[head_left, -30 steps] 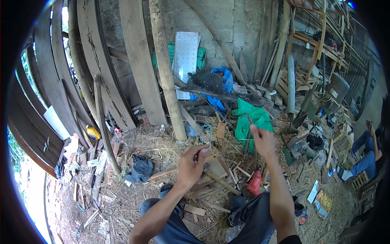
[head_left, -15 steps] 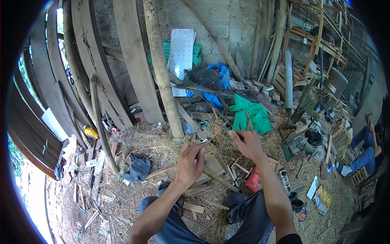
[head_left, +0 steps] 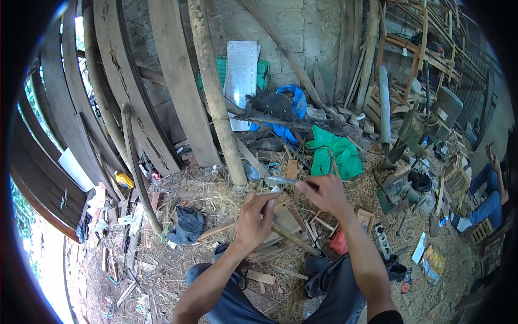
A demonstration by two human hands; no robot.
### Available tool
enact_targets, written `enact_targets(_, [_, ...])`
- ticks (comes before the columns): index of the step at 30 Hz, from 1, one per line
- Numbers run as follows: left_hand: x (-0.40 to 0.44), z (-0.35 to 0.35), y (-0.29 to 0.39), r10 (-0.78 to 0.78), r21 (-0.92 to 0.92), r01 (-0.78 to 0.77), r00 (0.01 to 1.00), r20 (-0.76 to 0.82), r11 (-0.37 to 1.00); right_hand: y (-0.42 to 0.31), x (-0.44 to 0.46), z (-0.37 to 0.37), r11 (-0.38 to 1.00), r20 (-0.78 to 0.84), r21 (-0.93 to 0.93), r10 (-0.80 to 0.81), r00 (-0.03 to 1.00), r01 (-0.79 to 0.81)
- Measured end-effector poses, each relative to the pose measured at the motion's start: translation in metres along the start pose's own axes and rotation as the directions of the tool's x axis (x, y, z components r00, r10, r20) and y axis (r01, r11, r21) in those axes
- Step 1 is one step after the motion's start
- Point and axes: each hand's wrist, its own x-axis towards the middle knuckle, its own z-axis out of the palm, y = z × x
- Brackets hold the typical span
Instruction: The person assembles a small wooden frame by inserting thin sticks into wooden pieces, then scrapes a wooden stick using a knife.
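My right hand [head_left: 325, 193] is closed around a thin, flat metal blade [head_left: 281, 180], which looks like a knife; its handle is hidden in the fingers. The blade points left, above my left fingertips. My left hand [head_left: 256, 217] is pinched, with a small thin piece with a pale tip [head_left: 276, 189] at its fingertips; its kind is unclear. Below the hands, a wooden stick [head_left: 295, 239] slants between my legs over scraps of wood.
A wooden post [head_left: 218, 108] and a green plastic bag [head_left: 337, 154] are ahead. A black bag [head_left: 186, 224] lies left; a red tool [head_left: 339, 241] and power strip [head_left: 382, 241] lie right. Another person [head_left: 488, 200] sits at far right. Wood scraps and straw litter the ground.
The blade has turned, showing more of its flat side, and sits closer to my left fingertips. My right hand has shifted slightly left and down. The view has tilted slightly.
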Motion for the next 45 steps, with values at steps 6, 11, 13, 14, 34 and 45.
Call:
enact_targets(6, [0.002,-0.002,0.004,0.022,0.020,-0.021,0.998,-0.060,1.000,0.049,0.010,-0.005,0.962,-0.138,-0.107,0.237,0.962,-0.252])
enact_targets(11, [0.006,-0.007,-0.005,-0.144,-0.031,0.142,0.987,-0.073,0.989,0.044,0.003,-0.013,0.931,-0.181,0.084,0.365,0.913,-0.356])
enact_targets(13, [0.008,-0.005,-0.004,-0.204,-0.095,0.199,0.978,-0.053,0.975,0.016,0.000,-0.006,0.952,-0.212,0.166,0.288,0.934,-0.256])
enact_targets(14, [0.009,-0.004,-0.004,-0.256,-0.154,0.249,0.967,-0.022,0.956,-0.006,-0.003,-0.006,0.987,-0.211,0.111,0.140,0.967,-0.118])
enact_targets(34, [0.010,0.000,-0.001,0.015,0.038,-0.013,0.998,-0.067,0.999,-0.018,0.002,0.001,1.000,-0.045,-0.012,0.002,0.999,-0.003])
enact_targets(45, [0.006,-0.014,-0.011,-0.048,0.104,0.061,0.992,-0.116,0.993,0.014,-0.003,-0.009,0.948,-0.180,-0.043,0.303,0.936,-0.315])
